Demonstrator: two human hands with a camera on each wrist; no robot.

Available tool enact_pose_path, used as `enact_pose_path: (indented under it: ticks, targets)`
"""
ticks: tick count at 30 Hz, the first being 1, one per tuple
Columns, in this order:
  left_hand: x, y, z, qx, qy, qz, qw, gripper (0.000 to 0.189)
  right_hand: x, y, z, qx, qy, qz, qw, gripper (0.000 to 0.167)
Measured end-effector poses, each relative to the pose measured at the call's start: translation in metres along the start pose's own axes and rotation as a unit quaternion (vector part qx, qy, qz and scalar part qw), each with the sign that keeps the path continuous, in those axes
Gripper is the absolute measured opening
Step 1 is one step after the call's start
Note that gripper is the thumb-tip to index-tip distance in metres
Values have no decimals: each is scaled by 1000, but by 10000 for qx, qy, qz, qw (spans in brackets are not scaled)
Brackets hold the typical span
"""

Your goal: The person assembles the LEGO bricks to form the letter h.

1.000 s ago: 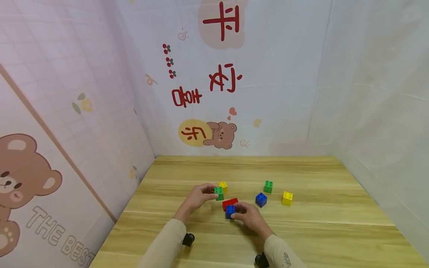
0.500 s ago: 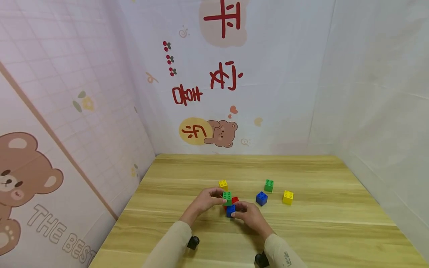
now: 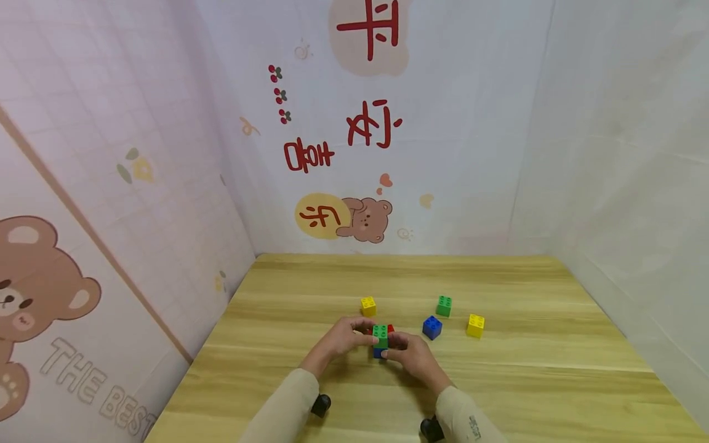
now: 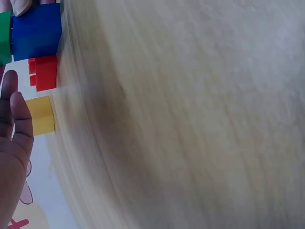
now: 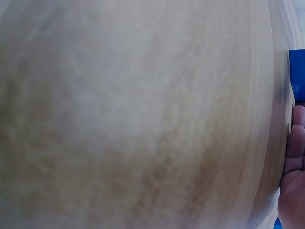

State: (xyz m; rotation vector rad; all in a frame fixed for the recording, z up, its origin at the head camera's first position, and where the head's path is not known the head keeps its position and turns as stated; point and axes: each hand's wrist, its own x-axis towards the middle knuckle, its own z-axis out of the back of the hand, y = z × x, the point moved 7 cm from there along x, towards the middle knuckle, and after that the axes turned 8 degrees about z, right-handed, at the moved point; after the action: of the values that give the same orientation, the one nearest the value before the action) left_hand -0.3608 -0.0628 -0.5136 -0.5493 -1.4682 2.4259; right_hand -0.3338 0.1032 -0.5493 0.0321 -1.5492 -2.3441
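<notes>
My left hand (image 3: 344, 339) pinches a green toy building brick (image 3: 380, 332) from its left side. Directly beneath that is a blue brick (image 3: 377, 354), which my right hand (image 3: 412, 358) holds from the right. In the left wrist view the green brick (image 4: 5, 38) sits against the studded face of the blue brick (image 4: 37, 32), with a thin gap showing between them. Just behind this pair lies a red brick (image 3: 391, 329), mostly covered by the green one and the fingers. The right wrist view catches only part of the blue brick (image 5: 298, 74) beside my fingers.
A yellow brick (image 3: 368, 306) stands behind my left hand. Off to the right are another blue brick (image 3: 432, 327), a second green brick (image 3: 444, 306) and a second yellow brick (image 3: 475, 326). Printed cloth walls (image 3: 454, 154) enclose the wooden table (image 3: 526, 381).
My left hand has carried the green brick rightward and toward me, from beside the yellow brick onto the top of the blue brick. My right hand has stayed nearly in place with the blue brick.
</notes>
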Motion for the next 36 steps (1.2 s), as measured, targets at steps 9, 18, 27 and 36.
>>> enact_pose_path:
  ticks: [9,18,27,36]
  targets:
    - [-1,1,1,-25,-107,-44,9999,29,2,1,0,-85,9,-31,10000,38]
    - [0,-4,-1,475,-213,-221,9984,25,0,0,2,-205,-47,5,9998,42]
    - [-4,-5,-5,711,-165,-536,9959,18,-2,-1,0,-98,38,72,9999,41]
    - [-7,-1,-6,583,-354,-386,9969,24,-1,0,-1,-115,25,127,9999,39]
